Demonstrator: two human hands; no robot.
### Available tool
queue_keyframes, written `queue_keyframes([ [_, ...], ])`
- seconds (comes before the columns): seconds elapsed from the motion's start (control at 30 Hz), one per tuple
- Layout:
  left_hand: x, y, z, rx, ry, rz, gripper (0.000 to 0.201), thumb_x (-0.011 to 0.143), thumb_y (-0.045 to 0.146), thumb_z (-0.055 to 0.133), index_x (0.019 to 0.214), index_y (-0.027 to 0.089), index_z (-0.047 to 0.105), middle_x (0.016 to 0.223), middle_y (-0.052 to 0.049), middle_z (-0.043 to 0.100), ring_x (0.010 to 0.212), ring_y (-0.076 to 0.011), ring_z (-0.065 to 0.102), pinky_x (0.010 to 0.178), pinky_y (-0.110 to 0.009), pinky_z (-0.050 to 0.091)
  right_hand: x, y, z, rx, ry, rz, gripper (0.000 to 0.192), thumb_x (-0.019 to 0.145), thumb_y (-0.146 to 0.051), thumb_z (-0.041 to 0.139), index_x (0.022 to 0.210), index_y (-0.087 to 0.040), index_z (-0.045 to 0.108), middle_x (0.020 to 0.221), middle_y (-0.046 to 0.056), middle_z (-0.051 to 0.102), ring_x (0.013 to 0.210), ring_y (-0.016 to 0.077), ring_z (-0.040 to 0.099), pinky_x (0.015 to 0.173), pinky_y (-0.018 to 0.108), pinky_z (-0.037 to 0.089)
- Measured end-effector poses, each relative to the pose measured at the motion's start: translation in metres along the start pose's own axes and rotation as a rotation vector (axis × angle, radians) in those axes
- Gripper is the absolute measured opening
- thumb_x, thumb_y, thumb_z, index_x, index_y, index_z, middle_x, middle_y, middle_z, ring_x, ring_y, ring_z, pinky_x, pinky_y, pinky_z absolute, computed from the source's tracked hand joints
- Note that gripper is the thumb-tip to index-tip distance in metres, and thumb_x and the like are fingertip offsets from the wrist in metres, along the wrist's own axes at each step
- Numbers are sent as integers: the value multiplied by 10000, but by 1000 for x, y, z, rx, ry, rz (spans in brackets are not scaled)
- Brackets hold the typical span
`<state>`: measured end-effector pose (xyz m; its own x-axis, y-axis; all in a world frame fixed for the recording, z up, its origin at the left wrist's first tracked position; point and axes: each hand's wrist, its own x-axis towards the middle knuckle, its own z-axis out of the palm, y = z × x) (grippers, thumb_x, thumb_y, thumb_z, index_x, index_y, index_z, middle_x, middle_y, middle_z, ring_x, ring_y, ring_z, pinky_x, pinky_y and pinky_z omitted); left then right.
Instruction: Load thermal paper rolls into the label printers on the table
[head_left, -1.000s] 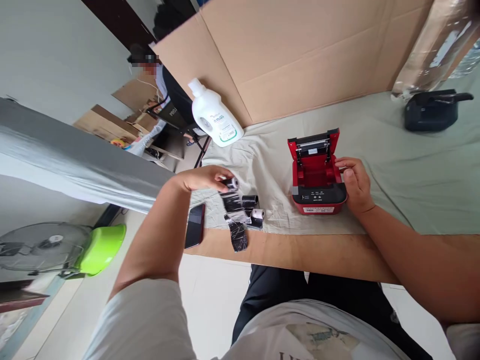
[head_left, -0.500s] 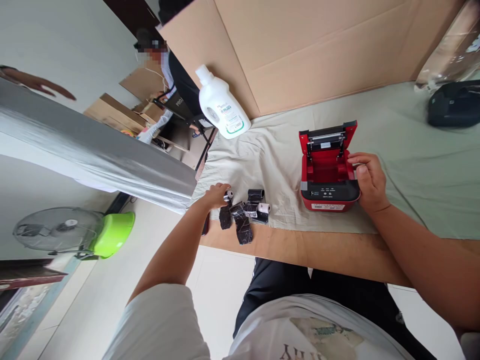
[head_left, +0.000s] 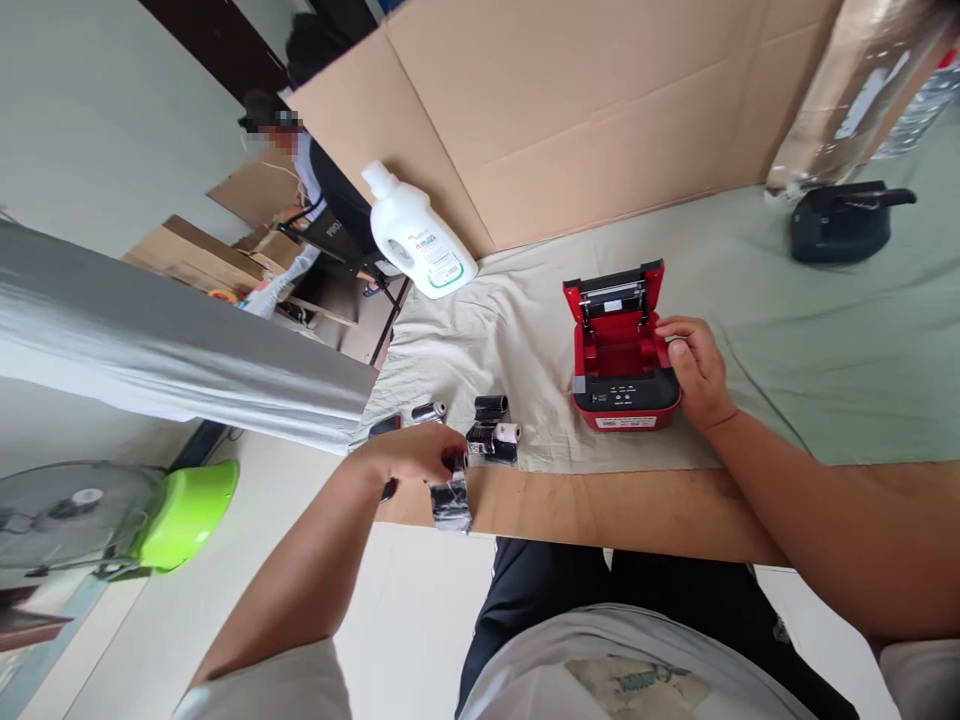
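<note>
My left hand [head_left: 416,452] is closed around a small paper roll [head_left: 451,505] with black printed paper hanging loose from it, over the table's front edge. Beside it lie more rolls, a black one [head_left: 491,404] and a pinkish-white one [head_left: 507,433]. Behind the hand rests another roll [head_left: 429,411] with a dark outer layer. To the right stands a red and black printer [head_left: 626,420], its lid [head_left: 616,285] raised and its paper bay bare. My right hand [head_left: 699,372] grips the printer's right side, with bent fingers at the rim and the thumb against its outside.
A white detergent bottle [head_left: 420,235] stands at the back left before a cardboard sheet [head_left: 600,110]. A black device [head_left: 840,225] sits at the back right. A dark phone-like object [head_left: 385,426] lies near the left edge. Beyond, a person [head_left: 330,190] sits near boxes.
My left hand has come nearer the front edge and now holds a roll with a hanging strip; another roll lies apart behind it. My right hand stays on the printer. The view has shifted.
</note>
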<state>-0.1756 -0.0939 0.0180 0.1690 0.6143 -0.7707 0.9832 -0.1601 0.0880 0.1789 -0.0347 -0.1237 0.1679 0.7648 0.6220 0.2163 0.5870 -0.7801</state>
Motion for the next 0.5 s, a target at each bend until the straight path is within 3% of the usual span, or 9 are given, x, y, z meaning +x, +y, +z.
queue_keyframes([
  [0.07, -18, 20, -18, -116, -90, 245, 350, 692, 228, 655, 1038, 234, 707, 882, -19, 692, 782, -187, 630, 697, -264, 463, -1, 1, 1, 6, 6, 3, 324, 972, -527, 449, 1007, -261, 629, 1081, 106, 632, 1072, 285, 594, 926, 516, 481],
  [0.13, -23, 46, -33, -197, -57, 440, 452, 746, 279, 654, 1196, 248, 654, 961, -25, 701, 826, -175, 629, 745, -262, 478, -1, 2, 1, 13, 11, 15, 328, 970, -537, 447, 1016, -266, 626, 1087, 101, 630, 1077, 278, 594, 919, 496, 487],
  [0.27, 12, 102, -55, -263, 298, 612, 362, 846, 275, 571, 1201, 207, 578, 1083, -64, 674, 952, -181, 626, 836, -287, 493, -2, 3, 1, 15, 10, 42, 341, 965, -568, 442, 1033, -279, 609, 1102, 92, 627, 1086, 262, 592, 909, 463, 500],
  [0.37, 59, 137, -65, -238, 499, 647, 331, 854, 187, 537, 1184, 204, 556, 1195, -79, 656, 1096, -198, 616, 952, -325, 476, -2, 3, 1, 11, -3, 40, 344, 965, -567, 441, 1039, -271, 602, 1106, 96, 627, 1082, 264, 590, 895, 465, 509],
  [0.5, 105, 170, -74, 8, 480, 456, 346, 873, 164, 530, 1218, 178, 550, 1220, -108, 679, 1128, -249, 636, 984, -375, 472, -1, 2, 1, 4, -6, 24, 341, 970, -551, 440, 1040, -259, 600, 1093, 101, 627, 1067, 263, 593, 883, 459, 515],
])
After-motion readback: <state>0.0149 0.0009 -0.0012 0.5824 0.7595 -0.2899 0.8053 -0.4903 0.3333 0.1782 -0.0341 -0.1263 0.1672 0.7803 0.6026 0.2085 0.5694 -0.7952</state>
